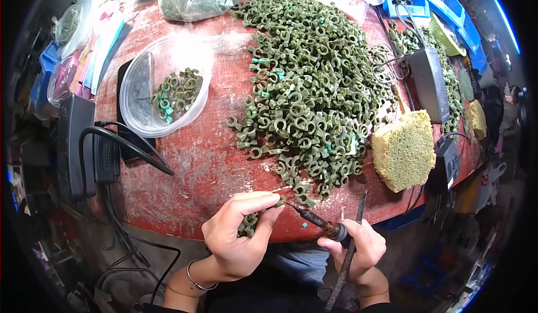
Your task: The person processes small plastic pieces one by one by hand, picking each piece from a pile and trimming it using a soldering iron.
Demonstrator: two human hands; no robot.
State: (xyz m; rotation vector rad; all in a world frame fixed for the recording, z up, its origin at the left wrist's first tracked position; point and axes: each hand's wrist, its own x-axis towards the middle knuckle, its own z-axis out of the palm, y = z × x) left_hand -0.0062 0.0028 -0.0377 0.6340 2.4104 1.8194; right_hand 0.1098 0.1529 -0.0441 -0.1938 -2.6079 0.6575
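Green wax rings [307, 83] lie heaped across the red table [196, 167]. At its near edge the left hand [238, 237] pinches one green ring [278, 202] between thumb and forefinger, more tucked in its palm. The right hand [358, 246] is closed around a soldering iron [316, 220], tip just beside that ring.

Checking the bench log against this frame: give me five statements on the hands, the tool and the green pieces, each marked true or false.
1. The left hand pinches a green ring piece at its fingertips. True.
2. The right hand holds a soldering iron tipped toward that piece. True.
3. The clear plastic bowl holds no pieces. False: some green pieces lie in it.
4. The big pile of green pieces lies on the red table. True.
5. The yellow sponge sits left of the bowl. False: it lies right of the pile.
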